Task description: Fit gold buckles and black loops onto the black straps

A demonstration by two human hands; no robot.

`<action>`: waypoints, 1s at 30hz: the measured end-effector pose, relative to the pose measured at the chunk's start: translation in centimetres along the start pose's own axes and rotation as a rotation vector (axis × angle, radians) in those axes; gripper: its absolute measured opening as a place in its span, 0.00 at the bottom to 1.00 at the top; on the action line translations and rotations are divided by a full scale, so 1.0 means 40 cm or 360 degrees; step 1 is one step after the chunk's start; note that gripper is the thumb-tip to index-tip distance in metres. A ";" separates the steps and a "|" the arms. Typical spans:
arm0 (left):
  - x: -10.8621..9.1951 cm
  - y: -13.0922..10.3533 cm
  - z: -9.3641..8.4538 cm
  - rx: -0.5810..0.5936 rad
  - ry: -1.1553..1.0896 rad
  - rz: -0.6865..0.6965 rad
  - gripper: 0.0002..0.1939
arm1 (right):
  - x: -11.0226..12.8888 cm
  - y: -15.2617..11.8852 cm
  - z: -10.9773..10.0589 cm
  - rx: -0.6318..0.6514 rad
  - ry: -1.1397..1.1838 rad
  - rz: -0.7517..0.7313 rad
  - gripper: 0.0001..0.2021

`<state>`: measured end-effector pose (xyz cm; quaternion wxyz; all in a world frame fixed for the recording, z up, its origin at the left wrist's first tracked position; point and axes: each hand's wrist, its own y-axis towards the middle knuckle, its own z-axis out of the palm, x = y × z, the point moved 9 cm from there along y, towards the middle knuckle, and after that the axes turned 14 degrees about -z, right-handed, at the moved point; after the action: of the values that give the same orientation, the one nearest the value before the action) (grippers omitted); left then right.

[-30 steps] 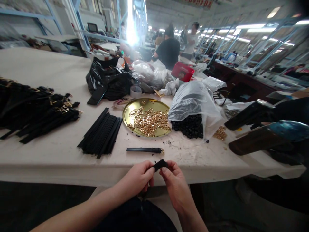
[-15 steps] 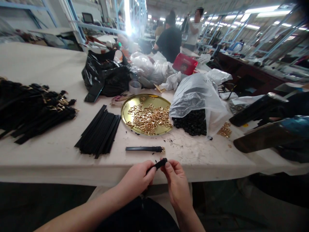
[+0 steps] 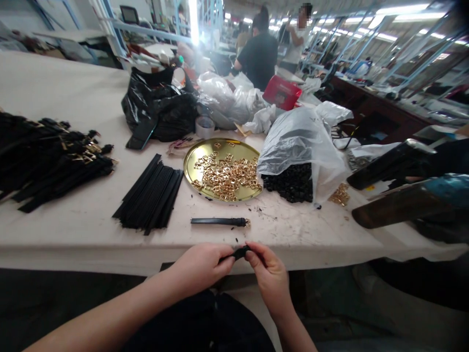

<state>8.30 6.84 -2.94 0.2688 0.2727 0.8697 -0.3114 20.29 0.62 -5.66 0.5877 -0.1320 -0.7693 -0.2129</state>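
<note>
The left hand point(image 3: 210, 264) and right hand point(image 3: 271, 274) pinch a dull black strap point(image 3: 241, 253) between closed thumbs and fingertips, near the table point(image 3: 205, 237) edge. Beyond lie a smooth, slim belt point(image 3: 218, 222), flat strips point(image 3: 152, 198), and a round, shiny tray point(image 3: 205, 146) of gold metal buckles point(image 3: 229, 181).

Back of the table point(image 3: 73, 73) is kinda messy: shiny black plastic bag point(image 3: 170, 110), dark phone-looking slab point(image 3: 141, 133) right in front of it, roll of tape point(image 3: 204, 127) just beside, then crumpled whitish plastic bags point(image 3: 220, 98) and a bright red package point(image 3: 282, 93). Past that there's a person in a black top point(image 3: 259, 58) facing away and another in a light top point(image 3: 295, 46), plus blue metal frames point(image 3: 146, 31), a small monitor point(image 3: 129, 14) off left and strip lights point(image 3: 403, 9) overhead.
</note>
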 end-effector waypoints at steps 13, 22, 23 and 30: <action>0.001 -0.044 0.011 -0.0022 -0.0087 -0.0044 0.16 | 0.080 -0.028 0.012 0.0079 -0.0071 -0.0217 0.07; -0.006 -0.032 0.028 -0.0102 0.0096 0.0055 0.14 | 0.095 -0.022 0.023 0.0156 0.0026 -0.0288 0.08; -0.011 -0.027 0.026 -0.0079 0.0021 0.0042 0.14 | 0.084 -0.018 0.021 0.0137 0.0119 -0.0192 0.07; -0.016 -0.011 0.022 0.0133 -0.0145 0.0005 0.13 | 0.001 -0.021 0.035 0.0195 0.0704 0.0441 0.09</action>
<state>8.71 5.76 -2.94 0.2971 0.2706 0.8424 -0.3590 18.73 0.57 -6.07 0.7719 -0.1506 -0.6082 -0.1072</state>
